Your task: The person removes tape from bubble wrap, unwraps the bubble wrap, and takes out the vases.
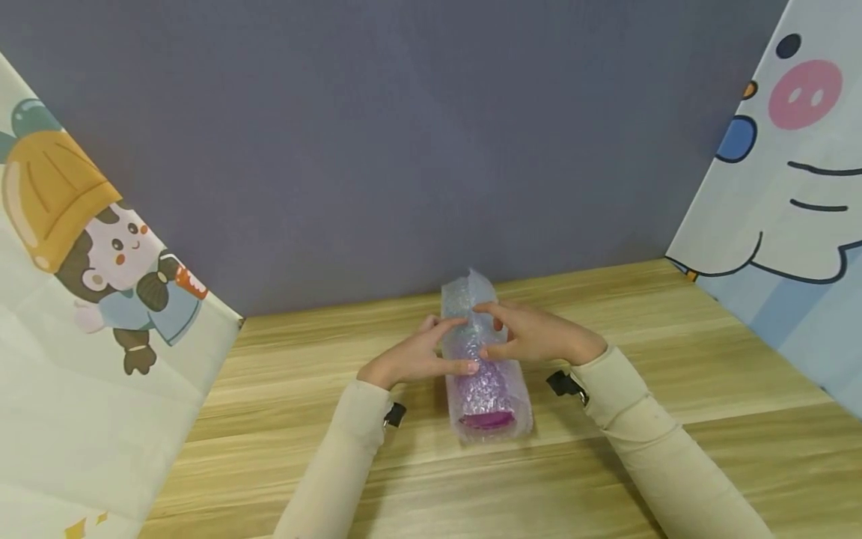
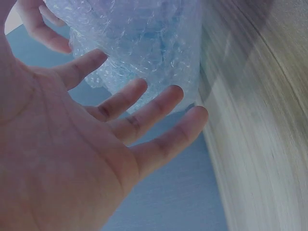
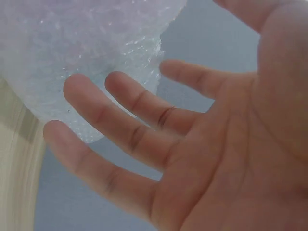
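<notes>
A long bundle of clear bubble wrap (image 1: 485, 385) lies on the wooden table, its far end near the grey back wall. Through the wrap show a purple body, a bluish far part and a magenta end (image 1: 488, 420) toward me; the kind of thing inside is hidden. My left hand (image 1: 420, 355) is at the bundle's left side, fingers spread, with its thumb tip over the wrap. From the right, my right hand (image 1: 539, 333) reaches over the top with thumb and fingers apart. Both wrist views show spread fingers right at the bubble wrap (image 2: 144, 43), not curled round it.
The wooden table (image 1: 283, 419) meets a grey upright panel (image 1: 404, 150) at the back. A printed panel with a cartoon figure (image 1: 124, 243) stands on the left, another with a pig snout (image 1: 804, 95) on the right. Dark camera mounts (image 1: 564, 383) sit at the wrists.
</notes>
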`<state>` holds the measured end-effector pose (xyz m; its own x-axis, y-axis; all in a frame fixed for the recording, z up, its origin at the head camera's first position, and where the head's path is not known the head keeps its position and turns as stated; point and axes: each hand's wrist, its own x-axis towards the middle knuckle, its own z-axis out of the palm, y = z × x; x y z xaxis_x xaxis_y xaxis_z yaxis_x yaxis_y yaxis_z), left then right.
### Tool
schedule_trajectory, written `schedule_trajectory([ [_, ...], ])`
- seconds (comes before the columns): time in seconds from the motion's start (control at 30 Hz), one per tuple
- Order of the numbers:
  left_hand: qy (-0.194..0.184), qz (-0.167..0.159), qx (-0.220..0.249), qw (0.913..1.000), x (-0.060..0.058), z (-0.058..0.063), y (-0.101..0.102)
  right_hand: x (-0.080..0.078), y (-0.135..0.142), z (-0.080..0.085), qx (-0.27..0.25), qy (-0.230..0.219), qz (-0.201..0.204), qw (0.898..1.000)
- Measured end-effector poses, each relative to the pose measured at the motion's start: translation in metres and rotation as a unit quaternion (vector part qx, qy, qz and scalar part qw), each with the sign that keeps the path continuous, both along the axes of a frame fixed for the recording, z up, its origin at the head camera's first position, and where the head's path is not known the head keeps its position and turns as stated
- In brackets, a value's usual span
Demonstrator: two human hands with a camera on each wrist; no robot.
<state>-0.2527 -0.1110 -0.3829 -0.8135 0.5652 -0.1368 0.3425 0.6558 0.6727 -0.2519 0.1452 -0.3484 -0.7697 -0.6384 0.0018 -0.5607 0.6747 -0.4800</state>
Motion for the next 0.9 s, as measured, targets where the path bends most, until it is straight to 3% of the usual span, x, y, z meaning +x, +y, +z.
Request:
schedule_trajectory([
  [0.3,-0.012,0.004,0.007,0.9999,0.001,0.001,0.0,0.002,-0.005,0.0,-0.021,0.019,0.005,1.0],
  [0.9,-0.014,-0.004,0.008,0.9999,0.0,0.0,0.003,-0.001,-0.012,-0.004,0.002,0.102,-0.027,0.994],
])
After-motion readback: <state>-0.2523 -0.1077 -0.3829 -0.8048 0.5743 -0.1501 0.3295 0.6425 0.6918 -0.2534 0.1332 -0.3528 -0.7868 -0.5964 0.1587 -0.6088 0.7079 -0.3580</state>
